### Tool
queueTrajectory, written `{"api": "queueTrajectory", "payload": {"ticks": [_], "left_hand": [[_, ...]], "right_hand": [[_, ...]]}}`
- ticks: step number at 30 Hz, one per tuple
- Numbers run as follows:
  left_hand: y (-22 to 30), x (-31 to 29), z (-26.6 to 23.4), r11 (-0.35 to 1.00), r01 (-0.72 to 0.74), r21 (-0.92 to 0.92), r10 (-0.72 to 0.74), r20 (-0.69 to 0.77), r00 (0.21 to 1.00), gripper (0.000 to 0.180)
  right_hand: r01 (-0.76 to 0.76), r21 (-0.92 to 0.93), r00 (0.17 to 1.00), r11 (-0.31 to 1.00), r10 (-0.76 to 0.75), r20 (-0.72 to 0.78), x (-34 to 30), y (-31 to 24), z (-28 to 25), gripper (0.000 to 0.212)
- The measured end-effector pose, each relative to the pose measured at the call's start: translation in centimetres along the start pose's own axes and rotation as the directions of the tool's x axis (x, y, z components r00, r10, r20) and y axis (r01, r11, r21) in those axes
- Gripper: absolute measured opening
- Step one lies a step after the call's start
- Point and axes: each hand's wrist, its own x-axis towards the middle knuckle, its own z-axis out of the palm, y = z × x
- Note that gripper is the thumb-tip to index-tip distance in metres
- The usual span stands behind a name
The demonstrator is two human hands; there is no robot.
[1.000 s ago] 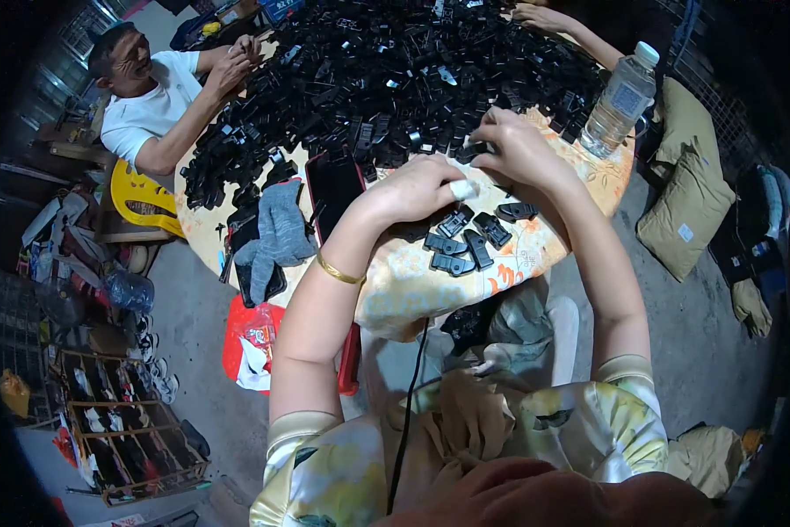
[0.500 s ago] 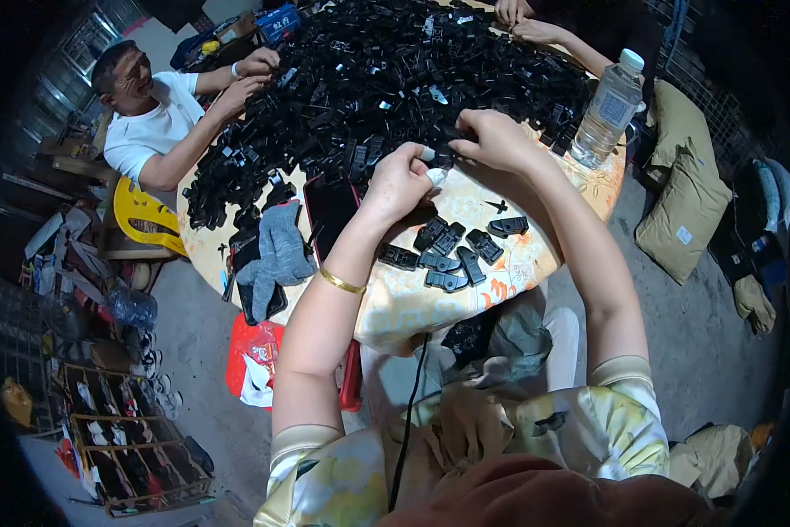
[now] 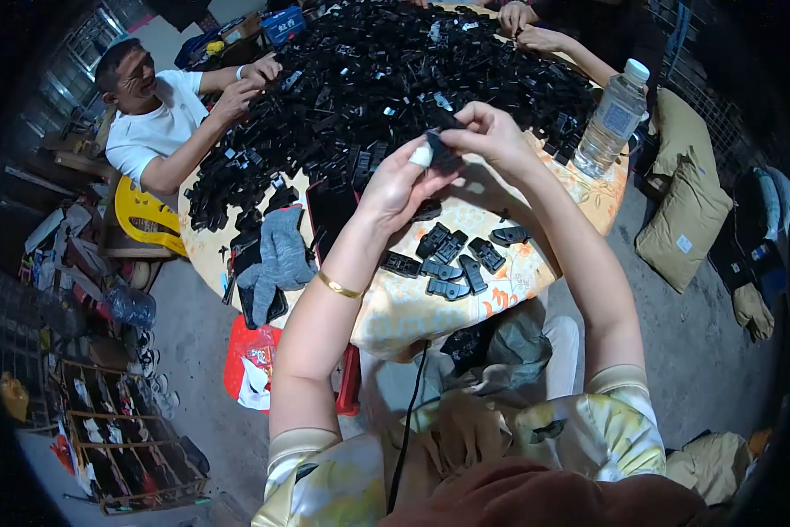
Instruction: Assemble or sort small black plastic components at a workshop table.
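A small black plastic part (image 3: 442, 151) is held between my two hands above the table. My left hand (image 3: 398, 189), with a white wrap on a fingertip, grips it from the left. From the right, the thumb and fingers of my right hand (image 3: 493, 143) pinch the same part; its exact shape is partly covered by my fingers. A big heap of black plastic parts (image 3: 360, 88) lies just beyond. Nearer to me, a small group of black plastic pieces (image 3: 443, 246) rests on the patterned tablecloth (image 3: 395, 312).
A clear water bottle (image 3: 610, 123) stands at the table's right edge. Left of my forearm lie a dark phone (image 3: 331, 211) and a grey glove (image 3: 281, 250). A person in white (image 3: 162, 123) and another person's hands (image 3: 535, 31) work at the heap. A red stool (image 3: 245, 351) is below.
Both hands have lifted slightly off the heap, bringing the black part up between them. My left palm has turned more upward. The loose pieces near me have stayed put.
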Motion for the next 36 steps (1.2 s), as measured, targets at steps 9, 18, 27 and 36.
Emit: {"api": "queueTrajectory", "payload": {"ticks": [9, 18, 27, 36], "left_hand": [[1.3, -1.0, 0.1, 0.906, 0.070, 0.417, 0.043, -0.257, 0.966, 0.025], [2.0, -0.7, -0.9, 0.964, 0.237, 0.118, -0.219, -0.146, 0.965, 0.045], [1.7, -0.7, -2.1, 0.945, 0.303, 0.126, -0.279, -0.177, 0.944, 0.028], [2.3, -1.5, -0.5, 0.936, 0.305, 0.177, -0.260, -0.241, 0.935, 0.039]], "right_hand": [[0.204, -0.405, 0.971, 0.891, -0.236, -0.030, -2.1, -0.7, 2.8, 0.021], [0.500, -0.424, 0.861, 0.755, -0.488, 0.146, -1.7, 0.0, 1.6, 0.027], [0.723, -0.516, 0.684, 0.459, -0.579, 0.444, -2.4, 0.1, 1.8, 0.031], [0.731, -0.460, 0.679, 0.505, -0.608, 0.412, -2.1, 0.5, 1.3, 0.028]]}}
